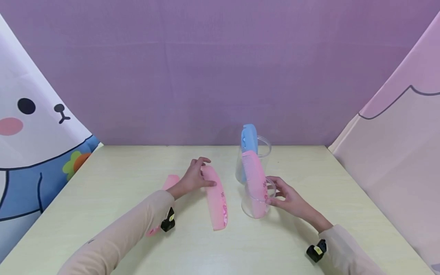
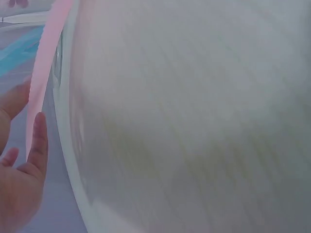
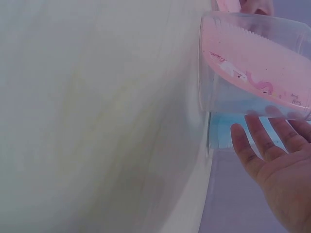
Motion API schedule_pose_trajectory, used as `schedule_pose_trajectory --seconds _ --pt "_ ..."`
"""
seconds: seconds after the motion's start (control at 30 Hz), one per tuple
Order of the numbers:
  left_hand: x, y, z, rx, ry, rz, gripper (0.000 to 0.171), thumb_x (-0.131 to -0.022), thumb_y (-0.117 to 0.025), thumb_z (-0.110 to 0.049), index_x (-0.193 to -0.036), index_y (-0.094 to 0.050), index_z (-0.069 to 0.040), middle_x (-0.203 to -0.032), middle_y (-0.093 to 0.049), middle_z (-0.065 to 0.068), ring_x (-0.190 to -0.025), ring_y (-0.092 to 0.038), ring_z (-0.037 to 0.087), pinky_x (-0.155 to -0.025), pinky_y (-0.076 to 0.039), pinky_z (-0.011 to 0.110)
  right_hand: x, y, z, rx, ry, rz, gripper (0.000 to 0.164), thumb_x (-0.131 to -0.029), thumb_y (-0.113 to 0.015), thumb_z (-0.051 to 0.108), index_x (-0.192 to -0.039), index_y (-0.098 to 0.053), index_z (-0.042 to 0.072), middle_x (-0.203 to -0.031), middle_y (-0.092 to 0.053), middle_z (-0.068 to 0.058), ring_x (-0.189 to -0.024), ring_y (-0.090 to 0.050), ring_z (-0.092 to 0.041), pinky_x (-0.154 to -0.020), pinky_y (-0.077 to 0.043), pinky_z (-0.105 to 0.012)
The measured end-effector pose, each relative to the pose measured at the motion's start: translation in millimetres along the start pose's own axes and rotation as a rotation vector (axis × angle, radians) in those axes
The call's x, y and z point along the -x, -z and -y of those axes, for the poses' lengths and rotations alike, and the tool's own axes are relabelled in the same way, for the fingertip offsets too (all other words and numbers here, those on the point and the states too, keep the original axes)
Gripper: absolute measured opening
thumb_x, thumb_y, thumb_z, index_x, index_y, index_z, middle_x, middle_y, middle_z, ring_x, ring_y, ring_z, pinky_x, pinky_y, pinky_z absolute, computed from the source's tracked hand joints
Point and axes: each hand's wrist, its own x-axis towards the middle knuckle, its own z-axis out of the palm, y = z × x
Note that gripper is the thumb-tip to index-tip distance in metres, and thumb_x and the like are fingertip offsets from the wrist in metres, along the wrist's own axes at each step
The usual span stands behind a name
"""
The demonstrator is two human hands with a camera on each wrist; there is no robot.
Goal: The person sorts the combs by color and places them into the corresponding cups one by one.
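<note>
Head | left hand [image 1: 195,176] pinches pink comb [image 1: 216,202] | right hand [image 1: 288,199] grips front cup [image 1: 247,204], well inside right table edge [image 1: 372,208]

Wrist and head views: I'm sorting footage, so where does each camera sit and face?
Head: on the head, facing forward and down at the table; sleeves, left hand and right hand show.
Left wrist: on that wrist, facing the held pink comb; part of the left hand shows.
Right wrist: on that wrist, facing the clear cup; right hand shows, left hand barely.
Shared: head and right wrist both show a second comb inside that cup.
</note>
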Motion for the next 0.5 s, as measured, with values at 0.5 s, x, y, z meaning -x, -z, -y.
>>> schedule_pose_trajectory --seconds 0.5 --pt "1.1 -2.4 -10.1 0.176 0.088 -0.067 0.075 -0.071 -0.076 -0.004 -0.134 -0.036 -0.012 -0.128 -0.044 0.014 -0.098 -0.056 0.028 -0.074 -0.053 0.031 0.0 0.5 1.9 -0.014 -0.033 0.013 0.058 -0.082 -0.066 0.009 -0.132 -0.038 0.006 -0.125 -0.050 -0.014 -0.104 -0.051 -0.005 -0.083 -0.051 -0.030"
